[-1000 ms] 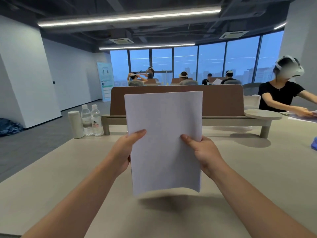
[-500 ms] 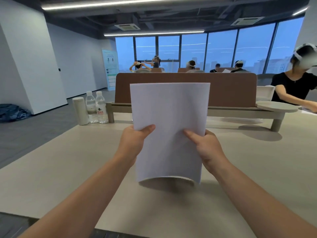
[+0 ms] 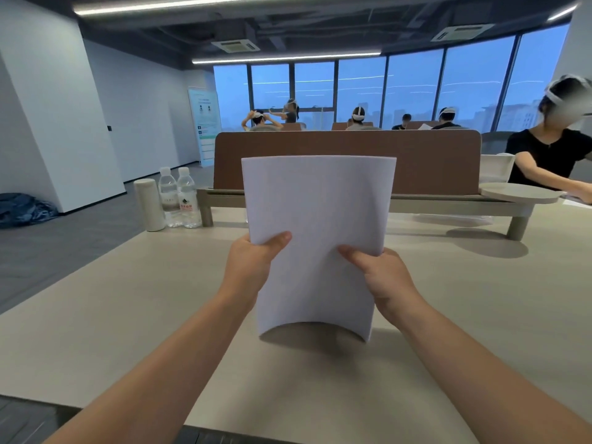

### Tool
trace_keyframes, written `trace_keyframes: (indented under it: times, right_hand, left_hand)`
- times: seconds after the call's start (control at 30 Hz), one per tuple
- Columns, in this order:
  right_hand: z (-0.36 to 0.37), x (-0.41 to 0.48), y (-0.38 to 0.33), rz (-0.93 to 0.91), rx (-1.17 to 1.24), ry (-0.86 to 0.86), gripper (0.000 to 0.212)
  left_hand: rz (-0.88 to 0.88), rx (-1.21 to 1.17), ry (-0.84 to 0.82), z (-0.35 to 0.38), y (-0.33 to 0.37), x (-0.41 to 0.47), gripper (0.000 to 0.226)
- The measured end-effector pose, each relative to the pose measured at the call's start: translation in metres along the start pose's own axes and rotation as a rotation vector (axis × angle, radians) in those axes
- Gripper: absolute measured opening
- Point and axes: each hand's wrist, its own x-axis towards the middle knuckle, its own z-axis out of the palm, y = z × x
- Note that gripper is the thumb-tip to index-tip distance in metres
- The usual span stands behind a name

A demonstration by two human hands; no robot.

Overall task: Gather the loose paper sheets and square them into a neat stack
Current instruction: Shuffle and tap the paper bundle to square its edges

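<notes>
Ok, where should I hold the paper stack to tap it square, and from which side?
Take the paper stack by its long side edges around mid-height, left hand from the left and right hand from the right, thumbs on the near face. It stands upright, bowed across its width, which likely stiffens it. Its bottom edge is free to meet the table.

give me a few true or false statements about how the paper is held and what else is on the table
1. The left hand and right hand both grip the paper stack by its side edges. True.
2. Two water bottles stand on the table beside a white cylinder. True.
3. The paper stack lies flat on the table. False: it is held upright, its lower edge bowed.
4. The water bottles stand left of the white cylinder. False: they stand right of it.
</notes>
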Motion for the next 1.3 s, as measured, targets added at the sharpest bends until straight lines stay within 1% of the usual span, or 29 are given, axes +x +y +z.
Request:
trace_keyframes:
  times: [0.1, 0.2, 0.37, 0.43, 0.6, 0.7, 0.8, 0.9, 1.07, 1.17, 1.3]
  right_hand:
    - [-0.002, 0.003, -0.001, -0.016, 0.011, 0.006, 0.019]
    - [0.0, 0.001, 0.003, 0.005, -0.007, -0.001, 0.022]
    - [-0.003, 0.004, 0.002, -0.004, 0.035, -0.001, 0.023]
    - [-0.001, 0.002, 0.006, 0.01, 0.003, -0.005, 0.023]
    - [-0.002, 0.004, 0.002, -0.001, -0.006, -0.001, 0.024]
    - [0.0, 0.003, 0.005, 0.001, -0.048, 0.008, 0.019]
    - [-0.003, 0.006, 0.001, -0.019, -0.03, 0.033, 0.02]
    - [-0.004, 0.004, 0.006, -0.012, -0.035, 0.013, 0.022]
    - [-0.005, 0.006, 0.003, -0.031, -0.054, 0.039, 0.018]
    - [-0.005, 0.005, 0.009, -0.021, -0.063, 0.005, 0.016]
    - [-0.006, 0.006, 0.01, 0.013, -0.074, -0.008, 0.02]
  left_hand:
    - [0.023, 0.004, -0.013, 0.001, 0.001, 0.002, 0.023]
    - [0.009, 0.016, 0.007, 0.001, -0.002, 0.0, 0.022]
    - [0.048, 0.021, 0.003, 0.002, 0.001, 0.004, 0.033]
    - [0.024, 0.011, 0.003, 0.002, -0.003, 0.001, 0.034]
    - [0.029, 0.003, -0.003, -0.002, -0.004, 0.003, 0.035]
    - [0.021, 0.018, 0.0, -0.002, -0.005, 0.001, 0.032]
    - [0.036, 0.031, 0.01, 0.0, 0.0, 0.003, 0.032]
    - [0.025, 0.051, -0.001, 0.0, -0.003, 0.002, 0.029]
    - [0.043, 0.044, 0.013, 0.001, 0.0, 0.001, 0.028]
    - [0.019, 0.071, -0.014, -0.001, -0.005, -0.001, 0.028]
    - [-0.018, 0.11, -0.017, -0.001, 0.004, 0.0, 0.023]
